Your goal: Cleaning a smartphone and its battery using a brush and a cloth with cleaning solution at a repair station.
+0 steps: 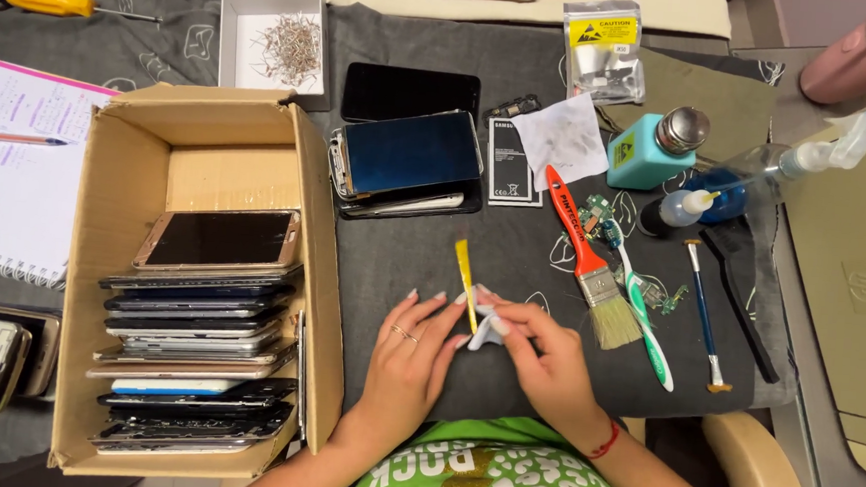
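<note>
Low in the middle of the frame, both hands meet over the dark grey mat (513, 248). The left hand (408, 357) is loosely curled, its fingertips pinching the lower end of a thin yellow strip (465, 276), a narrow flat plastic blade that stands nearly upright, tilted slightly to the left. The right hand (546, 356) is closed around a small crumpled white wipe (485, 329), pressed against the base of the strip; whether the wipe wraps around the blade or only touches it is hard to tell from here.

Just right of the hands lies a paintbrush (583, 253) with an orange handle and pale bristles, running diagonally, and beside it a green-and-white toothbrush (641, 316). Further right rest a slim blue-handled brush (701, 310) and a black spudger-like tool (745, 298). Small green circuit parts (595, 211) sit near the paintbrush handle.

Upper centre holds a stack of smartphones (408, 157), with a flat battery (510, 163) and a white tissue (562, 141) just to their right. A teal dispenser bottle (649, 148) stands to the right of that, near a clear spray bottle (793, 165).

On the left side a cardboard box (95, 283) is packed with phones on edge, one gold-rimmed phone (218, 238) lying on top. Above it a white tray (270, 43) holds small metal pieces, and a yellow screwdriver (52, 0) lies in the upper left corner.
</note>
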